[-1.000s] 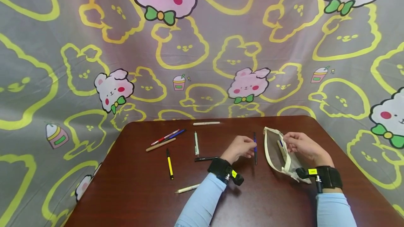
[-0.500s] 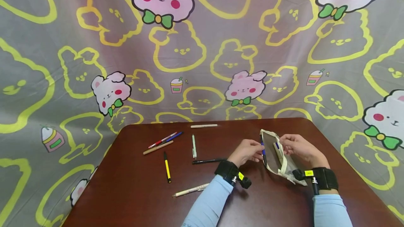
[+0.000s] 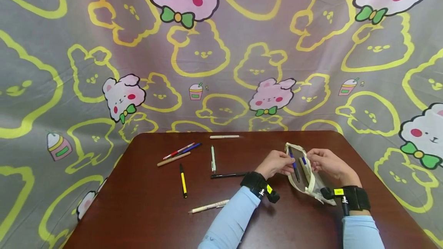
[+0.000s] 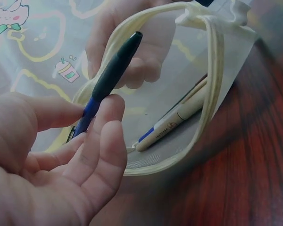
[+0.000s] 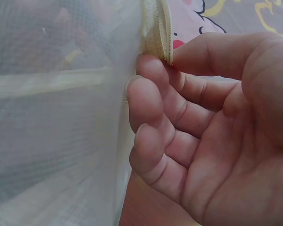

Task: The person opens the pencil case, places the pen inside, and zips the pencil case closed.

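Observation:
In the head view my left hand (image 3: pixel 277 163) pinches a blue pen with a dark grip (image 3: pixel 295 167) between thumb and fingers, at the mouth of a mesh zip pouch (image 3: pixel 311 181). The left wrist view shows this pen (image 4: pixel 114 68) slanting across the pouch's open mouth. Inside the pouch lie a beige pen (image 4: pixel 172 125) and a blue-ended pen beside it. My right hand (image 3: pixel 327 163) holds the pouch's far rim; in the right wrist view thumb and forefinger pinch its cream zip edge (image 5: pixel 158 35).
Left of the hands, several pens lie loose on the dark red table (image 3: pixel 138 210): a yellow one (image 3: pixel 183 181), a pale green one (image 3: pixel 213 159), a black one (image 3: pixel 228 175), a cream one (image 3: pixel 207 206). A patterned cloth (image 3: pixel 214 83) hangs behind the table.
My left hand has carried the blue pen rightward from beside the pouch to over its mouth, and the pen now tilts. The right hand keeps its grip on the rim.

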`<state>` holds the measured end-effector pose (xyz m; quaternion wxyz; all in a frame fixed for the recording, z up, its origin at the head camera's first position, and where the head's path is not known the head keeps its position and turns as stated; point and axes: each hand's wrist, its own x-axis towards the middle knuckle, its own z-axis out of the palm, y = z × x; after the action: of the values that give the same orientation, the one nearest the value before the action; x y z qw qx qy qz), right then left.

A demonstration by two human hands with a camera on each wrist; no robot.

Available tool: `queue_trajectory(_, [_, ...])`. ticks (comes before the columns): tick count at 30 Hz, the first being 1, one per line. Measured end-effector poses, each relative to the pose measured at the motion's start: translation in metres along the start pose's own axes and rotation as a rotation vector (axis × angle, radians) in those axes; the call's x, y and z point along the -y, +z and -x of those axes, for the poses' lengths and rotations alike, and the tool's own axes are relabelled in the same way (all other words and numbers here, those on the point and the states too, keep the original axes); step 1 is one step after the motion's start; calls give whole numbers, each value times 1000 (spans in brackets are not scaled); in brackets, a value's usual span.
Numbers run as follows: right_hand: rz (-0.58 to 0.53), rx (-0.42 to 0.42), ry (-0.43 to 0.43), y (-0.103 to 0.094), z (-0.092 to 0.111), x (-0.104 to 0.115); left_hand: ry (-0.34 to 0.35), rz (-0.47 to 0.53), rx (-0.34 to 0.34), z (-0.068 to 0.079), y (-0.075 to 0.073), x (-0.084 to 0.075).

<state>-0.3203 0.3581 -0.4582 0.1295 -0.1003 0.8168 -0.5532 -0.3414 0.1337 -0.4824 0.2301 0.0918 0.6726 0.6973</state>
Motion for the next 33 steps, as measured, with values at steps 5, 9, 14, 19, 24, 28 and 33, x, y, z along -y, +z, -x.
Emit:
queue_trajectory(5, [-12, 23, -9, -1, 2, 1, -10, 9, 72, -2, 0, 3])
queue_trajectory(9, [-20, 28, -9, -1, 2, 1, -7, 11, 113, -1, -1, 4])
queue_trajectory(14, [-15, 14, 5, -2, 0, -2, -9, -5, 117, 2, -2, 2])
queue_trajectory(19, [4, -4, 10, -1, -1, -2, 1, -90, 126, 9, -6, -3])
queue_trajectory(24, [34, -36, 6, 0, 0, 1, 33, -296, 139, 17, -17, -12])
queue_trajectory(28, [25, -34, 2, 0, -1, 2, 75, -399, 96, 21, -27, -17])
queue_trajectory(33, [20, -16, -3, 1, -2, -2, 145, -481, 0, 28, -36, -19])
